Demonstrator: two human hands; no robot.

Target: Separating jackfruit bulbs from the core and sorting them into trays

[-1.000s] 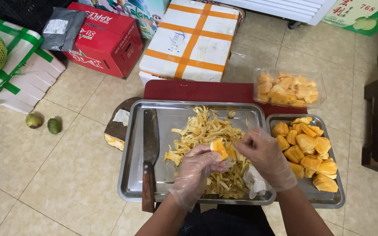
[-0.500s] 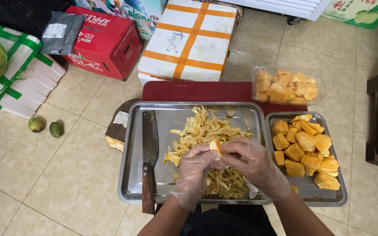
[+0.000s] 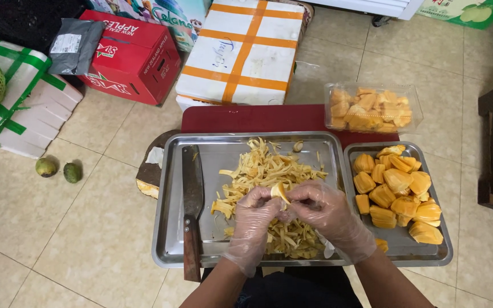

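Observation:
Both hands wear clear plastic gloves and meet over a large steel tray [image 3: 172, 251]. My left hand [image 3: 255, 219] and my right hand [image 3: 326, 214] together pinch one yellow jackfruit pod [image 3: 280, 191]. Under them lies a heap of pale yellow jackfruit strands [image 3: 258, 171]. A cleaver [image 3: 192, 199] with a wooden handle rests along the tray's left side. To the right a smaller steel tray [image 3: 423, 256] holds several orange jackfruit bulbs [image 3: 397, 188].
A clear plastic box of jackfruit bulbs [image 3: 372, 108] stands behind the trays on a dark red board [image 3: 246, 118]. Cardboard boxes, a red one [image 3: 132, 54] and a white-and-orange one [image 3: 241, 51], line the back. Two green fruits [image 3: 58, 169] lie on the tiled floor at left. A jackfruit chunk [image 3: 149, 177] sits beside the tray.
My right hand has come in from beside the small tray to join my left hand. Both now grip the pod between them over the strand heap.

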